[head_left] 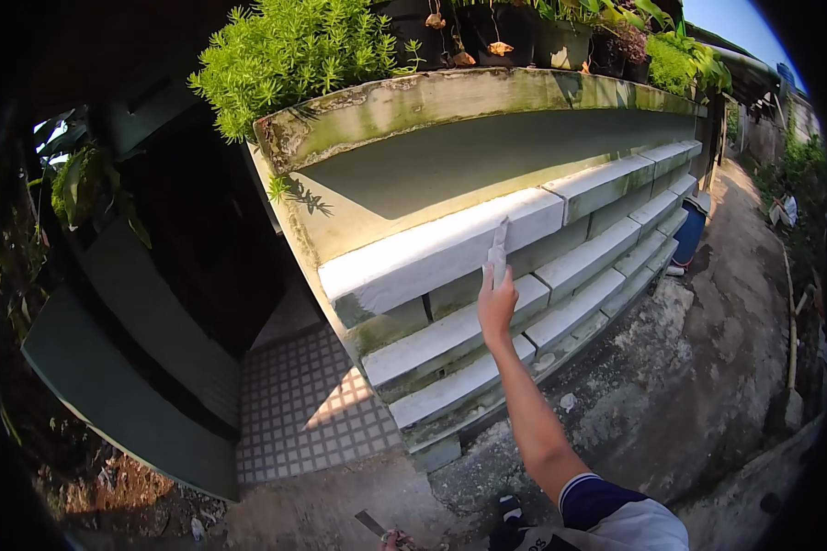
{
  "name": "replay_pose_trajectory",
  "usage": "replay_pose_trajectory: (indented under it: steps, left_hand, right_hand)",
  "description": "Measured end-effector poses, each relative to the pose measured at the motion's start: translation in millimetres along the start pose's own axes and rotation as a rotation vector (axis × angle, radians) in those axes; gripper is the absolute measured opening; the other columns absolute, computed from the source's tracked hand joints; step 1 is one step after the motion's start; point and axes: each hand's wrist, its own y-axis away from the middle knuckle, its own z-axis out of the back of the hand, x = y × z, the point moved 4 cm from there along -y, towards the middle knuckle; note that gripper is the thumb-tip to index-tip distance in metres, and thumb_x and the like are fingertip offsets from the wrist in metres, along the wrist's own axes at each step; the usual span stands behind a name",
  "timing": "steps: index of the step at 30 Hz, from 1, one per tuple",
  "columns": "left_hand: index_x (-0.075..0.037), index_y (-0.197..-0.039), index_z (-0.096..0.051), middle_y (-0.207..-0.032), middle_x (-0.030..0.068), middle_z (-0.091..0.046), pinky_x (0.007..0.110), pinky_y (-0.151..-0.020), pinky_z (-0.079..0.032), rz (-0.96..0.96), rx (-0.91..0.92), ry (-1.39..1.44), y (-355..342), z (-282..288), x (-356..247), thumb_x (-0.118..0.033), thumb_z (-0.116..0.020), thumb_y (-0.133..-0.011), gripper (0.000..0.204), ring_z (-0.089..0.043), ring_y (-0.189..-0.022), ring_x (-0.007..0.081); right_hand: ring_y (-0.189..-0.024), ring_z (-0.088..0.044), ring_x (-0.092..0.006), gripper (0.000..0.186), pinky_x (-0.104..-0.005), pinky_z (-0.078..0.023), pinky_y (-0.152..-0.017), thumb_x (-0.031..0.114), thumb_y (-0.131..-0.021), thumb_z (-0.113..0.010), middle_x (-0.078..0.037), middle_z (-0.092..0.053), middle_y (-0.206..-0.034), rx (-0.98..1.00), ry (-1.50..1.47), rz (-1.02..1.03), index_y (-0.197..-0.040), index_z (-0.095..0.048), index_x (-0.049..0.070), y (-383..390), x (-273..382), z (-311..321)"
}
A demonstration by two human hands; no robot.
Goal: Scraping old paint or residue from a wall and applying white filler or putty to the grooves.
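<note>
My right hand [497,298] is stretched out to the stepped wall, its fingers closed round a narrow tool [497,248] smeared with white; its exact kind does not show. The tool's tip lies over the upper white ledge [423,246], near that ledge's right end. At the bottom edge, my left hand [398,541] is partly cut off and holds a flat-bladed scraper [370,524], low and away from the wall. Lower ledges [459,332] are also coated white on top, while their undersides look grey-green and stained.
Potted plants [294,55] stand on the mossy wall top [487,92]. A tiled floor [294,432] and a green door panel [129,395] lie to the left. A blue barrel [690,231] stands past the wall's far end, beside a rough path [717,340].
</note>
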Motion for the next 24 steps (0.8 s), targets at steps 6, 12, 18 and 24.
replay_pose_trajectory:
  steps: [6, 12, 18, 24]
  left_hand:
    - [-0.013, -0.104, -0.053, -0.080, 0.0032, -0.055, 0.028, -0.041, -0.040, -0.063, 0.020, -0.115, 28.6, -45.4, -47.8, -0.034, -0.051, -0.093, 0.024, -0.047, -0.052, 0.0118]
    - [-0.013, -0.102, -0.053, -0.078, 0.0033, -0.056, 0.027, -0.041, -0.040, -0.078, -0.018, -0.128, 39.0, -44.0, -65.1, -0.033, -0.049, -0.094, 0.022, -0.049, -0.053, 0.0106]
    - [-0.013, -0.100, -0.054, -0.079, 0.0039, -0.057, 0.028, -0.040, -0.040, -0.005, -0.063, -0.077, 42.2, -23.6, -60.4, -0.036, -0.051, -0.094, 0.024, -0.049, -0.052, 0.0109]
    - [-0.014, -0.103, -0.054, -0.083, 0.0041, -0.058, 0.030, -0.045, -0.045, -0.142, -0.061, -0.086, 30.7, 13.4, -43.4, -0.040, -0.052, -0.094, 0.028, -0.052, -0.058, 0.0132]
  right_hand:
    - [-0.066, -0.063, -0.0399, 0.042, -0.0468, -0.050, -0.054, 0.018, -0.075, -0.075, -0.020, -0.063, -0.073, 0.319, 0.062, 0.414, -0.108, -0.054, 0.004, 132.7, 80.0, -74.0]
    - [-0.060, -0.062, -0.0354, 0.040, -0.0443, -0.049, -0.050, 0.018, -0.073, -0.075, -0.015, -0.062, -0.071, 0.175, 0.072, 0.268, -0.106, -0.055, 0.006, 107.8, 32.7, -63.6]
    - [-0.064, -0.063, -0.0351, 0.042, -0.0444, -0.050, -0.053, 0.013, -0.070, -0.074, -0.015, -0.063, -0.075, 0.384, 0.093, 0.509, -0.108, -0.058, 0.005, 140.0, 64.9, -76.1]
    - [-0.061, -0.061, -0.0389, 0.030, -0.0462, -0.046, -0.051, 0.020, -0.080, -0.071, -0.017, -0.061, -0.064, 0.162, -0.142, 0.118, -0.100, -0.058, 0.003, 135.3, 53.8, -73.0]
